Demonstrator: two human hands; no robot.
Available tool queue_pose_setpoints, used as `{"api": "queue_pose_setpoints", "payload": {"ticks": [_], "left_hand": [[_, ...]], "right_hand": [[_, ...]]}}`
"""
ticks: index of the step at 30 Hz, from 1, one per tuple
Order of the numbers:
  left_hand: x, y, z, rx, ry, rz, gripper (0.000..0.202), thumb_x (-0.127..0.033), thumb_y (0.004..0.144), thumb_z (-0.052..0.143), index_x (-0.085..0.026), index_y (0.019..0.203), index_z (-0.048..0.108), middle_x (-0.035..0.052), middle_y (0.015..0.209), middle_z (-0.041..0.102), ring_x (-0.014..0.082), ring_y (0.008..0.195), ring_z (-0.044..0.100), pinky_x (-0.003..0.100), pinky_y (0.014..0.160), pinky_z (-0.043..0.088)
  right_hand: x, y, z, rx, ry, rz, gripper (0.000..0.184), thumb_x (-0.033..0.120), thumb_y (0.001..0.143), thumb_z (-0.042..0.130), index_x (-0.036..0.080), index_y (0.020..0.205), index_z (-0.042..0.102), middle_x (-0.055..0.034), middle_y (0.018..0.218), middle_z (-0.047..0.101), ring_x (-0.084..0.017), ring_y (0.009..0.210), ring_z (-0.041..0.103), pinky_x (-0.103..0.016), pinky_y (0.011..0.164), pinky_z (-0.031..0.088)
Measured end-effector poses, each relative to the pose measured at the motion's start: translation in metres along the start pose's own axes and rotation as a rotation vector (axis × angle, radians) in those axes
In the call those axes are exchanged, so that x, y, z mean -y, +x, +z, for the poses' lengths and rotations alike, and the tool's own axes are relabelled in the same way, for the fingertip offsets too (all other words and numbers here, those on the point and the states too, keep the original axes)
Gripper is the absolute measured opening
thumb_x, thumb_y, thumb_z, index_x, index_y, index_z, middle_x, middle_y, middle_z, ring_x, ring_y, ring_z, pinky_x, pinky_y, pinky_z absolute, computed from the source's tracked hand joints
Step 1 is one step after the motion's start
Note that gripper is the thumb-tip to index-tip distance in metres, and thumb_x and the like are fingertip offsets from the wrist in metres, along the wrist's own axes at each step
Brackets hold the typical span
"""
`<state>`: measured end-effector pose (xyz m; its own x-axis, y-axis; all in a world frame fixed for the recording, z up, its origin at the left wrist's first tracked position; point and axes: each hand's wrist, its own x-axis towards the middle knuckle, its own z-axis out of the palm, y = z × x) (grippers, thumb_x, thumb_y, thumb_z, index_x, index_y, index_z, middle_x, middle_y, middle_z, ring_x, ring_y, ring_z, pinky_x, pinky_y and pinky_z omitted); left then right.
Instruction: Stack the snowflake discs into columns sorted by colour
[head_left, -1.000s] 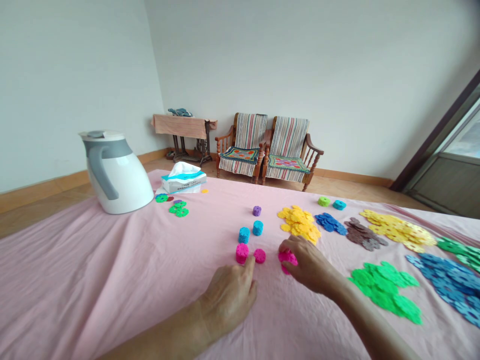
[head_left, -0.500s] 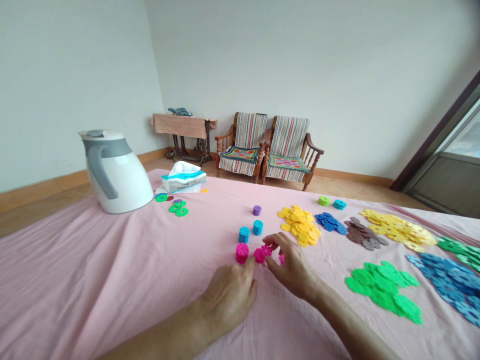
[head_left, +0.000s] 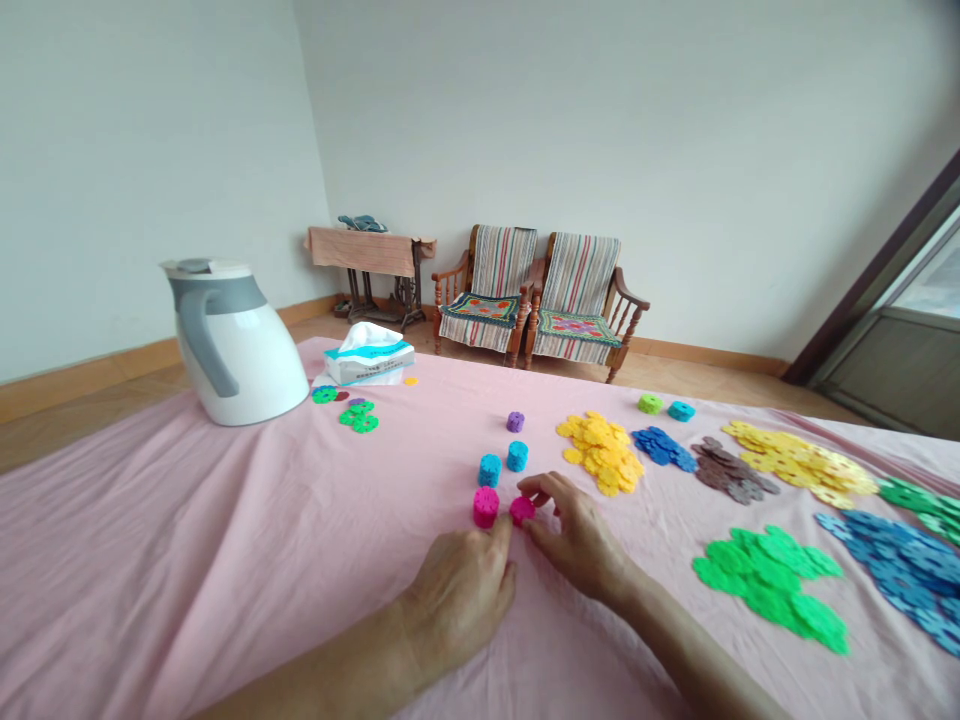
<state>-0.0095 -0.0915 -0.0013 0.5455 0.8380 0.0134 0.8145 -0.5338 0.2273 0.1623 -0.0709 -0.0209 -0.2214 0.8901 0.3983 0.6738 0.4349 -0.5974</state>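
Note:
Two short stacks of pink plastic discs stand on the pink tablecloth [head_left: 225, 560]: one stack [head_left: 485, 506] to the left, the other stack [head_left: 522, 510] beside it. My right hand [head_left: 574, 532] has thumb and fingers pinched around the right pink stack. My left hand [head_left: 457, 592] rests on the cloth with fingers curled, its fingertips touching the base of the stacks. Two blue stacks [head_left: 502, 463] and a purple stack [head_left: 515, 421] stand just behind.
A white kettle [head_left: 229, 342] and a tissue pack [head_left: 369, 355] sit at the far left with loose green discs [head_left: 358, 415]. Piles of yellow [head_left: 601, 447], blue [head_left: 660, 446], brown [head_left: 724, 471], green [head_left: 772, 584] and blue discs [head_left: 900, 565] lie to the right. Two chairs stand beyond the table.
My right hand moved left from a loose pile of pink discs, carried pink discs to the right pink stack and now pinches it. My left hand stayed put.

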Motion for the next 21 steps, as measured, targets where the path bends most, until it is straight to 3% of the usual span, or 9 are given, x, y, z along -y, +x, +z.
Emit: {"api": "queue_pose_setpoints", "payload": {"ticks": [11, 17, 21], "left_hand": [[0.003, 0.000, 0.004, -0.049, -0.010, 0.039, 0.029, -0.021, 0.085, 0.039, -0.015, 0.112, 0.049, 0.0093, 0.079, 0.067, 0.0267, 0.069, 0.065, 0.036, 0.062, 0.051], [0.003, -0.001, 0.002, -0.045, -0.039, 0.060, 0.037, -0.020, 0.086, 0.037, -0.013, 0.122, 0.043, 0.0090, 0.077, 0.068, 0.0264, 0.070, 0.066, 0.035, 0.063, 0.051], [0.003, 0.000, 0.003, -0.032, -0.017, 0.055, 0.041, -0.020, 0.086, 0.038, -0.012, 0.125, 0.043, 0.0100, 0.079, 0.068, 0.0267, 0.070, 0.066, 0.035, 0.062, 0.052]], "right_hand": [[-0.001, 0.001, -0.004, -0.001, -0.002, -0.004, 0.021, 0.018, 0.076, 0.054, 0.020, 0.097, 0.058, -0.0038, 0.090, 0.061, -0.015, 0.082, 0.058, -0.028, 0.069, 0.046], [-0.015, 0.005, -0.035, -0.021, -0.131, 0.115, 0.013, 0.014, 0.076, 0.045, 0.018, 0.075, 0.058, -0.0013, 0.069, 0.061, -0.013, 0.063, 0.056, -0.026, 0.060, 0.043], [-0.031, -0.002, -0.056, 0.134, -0.310, 0.211, 0.009, 0.019, 0.072, 0.052, 0.018, 0.077, 0.058, -0.0038, 0.075, 0.061, -0.016, 0.069, 0.056, -0.028, 0.063, 0.041]]}}
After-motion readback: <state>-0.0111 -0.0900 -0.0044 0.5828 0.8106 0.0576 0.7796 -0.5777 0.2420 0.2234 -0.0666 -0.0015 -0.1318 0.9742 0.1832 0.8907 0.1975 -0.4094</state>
